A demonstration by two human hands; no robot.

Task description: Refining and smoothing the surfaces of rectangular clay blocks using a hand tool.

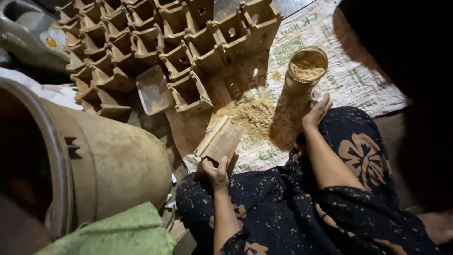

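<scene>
Matt, rough clay moulds (155,42) sit beside a woven plastic sack (339,71), gritty tan powder (255,113), and a smooth, dusty drum (113,165).

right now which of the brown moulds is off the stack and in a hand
The wooden mould held in the left hand, lying over the woven sack. All the other moulds sit packed together in rows farther away, untouched.

rows of brown moulded trays (155,42) | tan drum (108,165) | green cloth (118,233)
</scene>
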